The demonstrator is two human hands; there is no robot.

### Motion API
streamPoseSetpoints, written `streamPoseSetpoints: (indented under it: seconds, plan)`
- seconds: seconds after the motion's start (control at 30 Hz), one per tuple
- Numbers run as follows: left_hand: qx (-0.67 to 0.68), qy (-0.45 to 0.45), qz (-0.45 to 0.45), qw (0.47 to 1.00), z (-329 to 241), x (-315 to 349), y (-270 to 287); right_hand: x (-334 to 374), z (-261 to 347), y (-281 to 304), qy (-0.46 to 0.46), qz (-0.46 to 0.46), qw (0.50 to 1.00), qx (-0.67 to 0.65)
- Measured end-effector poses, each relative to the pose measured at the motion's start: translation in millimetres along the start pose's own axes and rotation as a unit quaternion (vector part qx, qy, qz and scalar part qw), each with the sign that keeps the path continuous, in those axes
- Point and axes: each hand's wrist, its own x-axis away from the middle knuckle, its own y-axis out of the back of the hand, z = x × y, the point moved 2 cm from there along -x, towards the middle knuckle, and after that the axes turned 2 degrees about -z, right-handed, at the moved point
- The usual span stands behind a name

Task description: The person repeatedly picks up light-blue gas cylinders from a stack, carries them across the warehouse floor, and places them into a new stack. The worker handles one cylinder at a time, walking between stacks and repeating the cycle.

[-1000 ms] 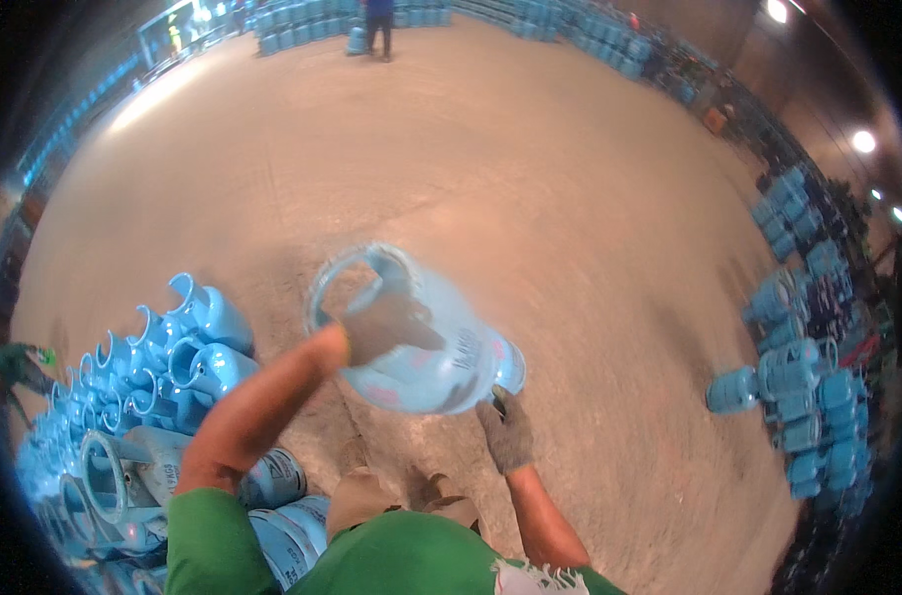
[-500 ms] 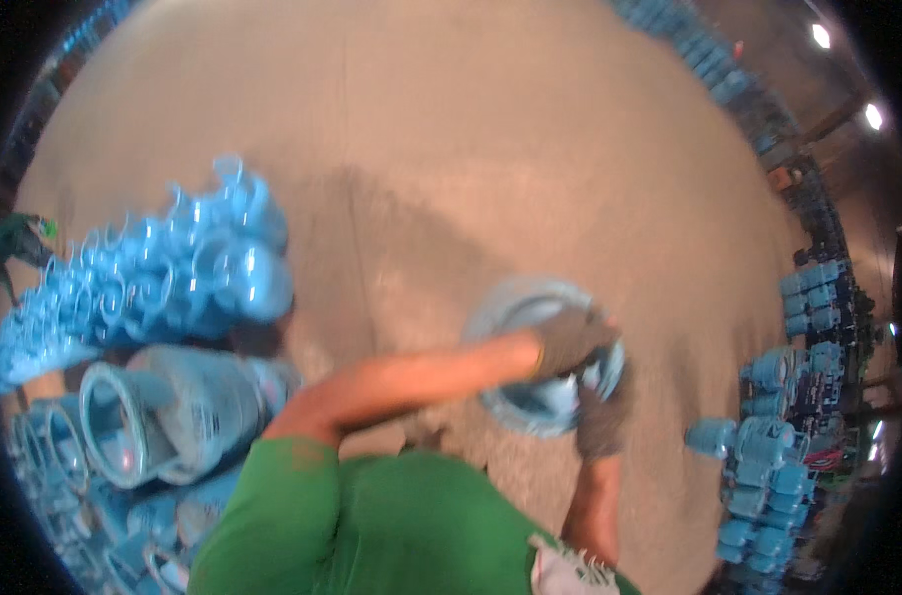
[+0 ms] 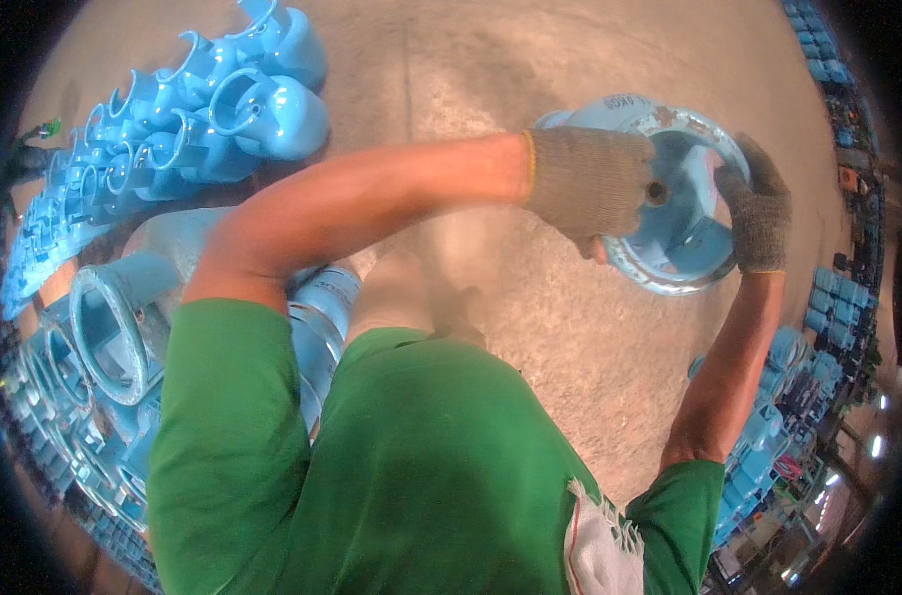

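Both gloved hands clamped on the collar ring of a light-blue gas cylinder.

Left hand, in a grey knit glove, closed over the near-left rim of the cylinder; right hand, gloved the same, gripping the opposite rim, fingers curled over the edge. Between the two hands, the open top of the ring with the valve at its middle, just beside the left palm. Under the cylinder and around both hands, bare concrete floor. Well apart to the left of the left arm, a packed row of blue cylinders, some lying on their sides. Beyond the right hand, along the far edge, more stacked cylinders. Below both arms, a green shirt.
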Motion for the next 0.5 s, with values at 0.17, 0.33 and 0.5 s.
streamPoseSetpoints:
  seconds: [0.17,0.33,0.5]
  plan:
    - [0.015,0.036,-0.029,0.999,15.1,-5.2,1.8,23.1,-0.3,-28.6,-0.099,-0.198,0.975,-0.003]
    - [0.058,0.078,0.009,0.995,16.6,1.5,-5.8,14.1,3.4,-36.7,-0.112,-0.17,0.978,0.049]
    - [0.045,0.019,0.067,0.997,43.4,13.6,13.3,-56.6,39.7,-33.8,-0.031,-0.099,0.992,0.073]
